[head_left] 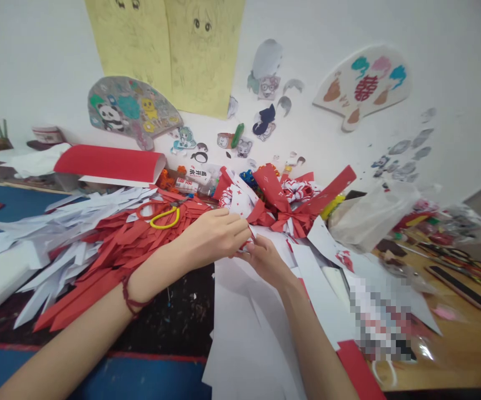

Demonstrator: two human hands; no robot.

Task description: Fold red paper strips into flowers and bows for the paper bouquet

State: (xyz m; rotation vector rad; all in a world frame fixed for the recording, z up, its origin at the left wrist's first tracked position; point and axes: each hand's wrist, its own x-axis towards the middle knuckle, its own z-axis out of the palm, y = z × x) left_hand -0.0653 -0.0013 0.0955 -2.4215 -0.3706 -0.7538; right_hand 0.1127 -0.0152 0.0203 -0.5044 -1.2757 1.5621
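Note:
My left hand (215, 238) and my right hand (266, 260) meet above the white paper sheets (251, 316). Both are closed on a small red-and-white folded paper piece (247, 243), mostly hidden by the fingers. A dark red string bracelet circles my left wrist. Behind the hands stand red-and-white paper bouquets (294, 205). Left of them, scissors (165, 216) with red and yellow handles lie on a heap of red paper strips (124, 250).
White paper strips (74, 233) spread over the left, near a white block (7, 280). A curled red sheet (111, 163) lies at the back. At right are a plastic bag (380, 214), a dark flat object (459, 286) and cables (469, 266) on the wooden table (465, 355).

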